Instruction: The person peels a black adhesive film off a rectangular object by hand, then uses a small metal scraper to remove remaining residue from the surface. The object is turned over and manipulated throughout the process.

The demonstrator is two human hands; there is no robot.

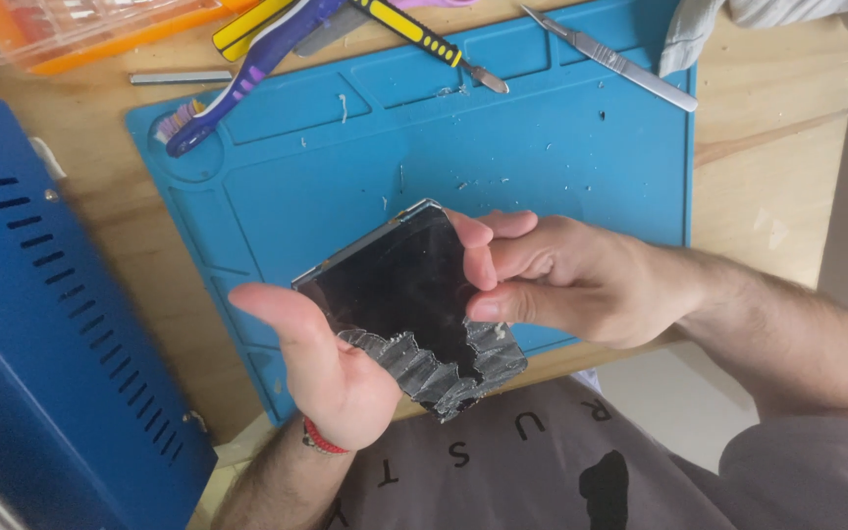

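Blue metal case [51, 324] at far left, slotted along its side, resting on the wooden desk [787, 157]. Blue mat [542, 147] at centre, flecked with pale debris. Above it, left to right: orange tray [71, 29], toothbrush [238, 83], yellow-handled pry tool [424, 39], scalpel [610, 59].

Left hand [331, 368], red cord at the wrist: palm under the lower left corner of the phone [395, 285], thumb raised and off the glass, remaining fingers hidden behind the phone; cupped in support, not clamped. Phone held just above the near edge of the mat, tilted, dark glass face up. Film [444, 368], silvery and crumpled, hanging loose at the lower edge, partly separated from the glass.

Right hand [561, 280]: thumb and fingertips closed on the right edge of the phone.

Handling, judged: light, stiff, thin; glass smooth, likely slippery and brittle, prone to cracking if flexed. Film soft, easily torn. Best held by the metal side edges and corners, supported from beneath, no pressure on the middle of the glass.
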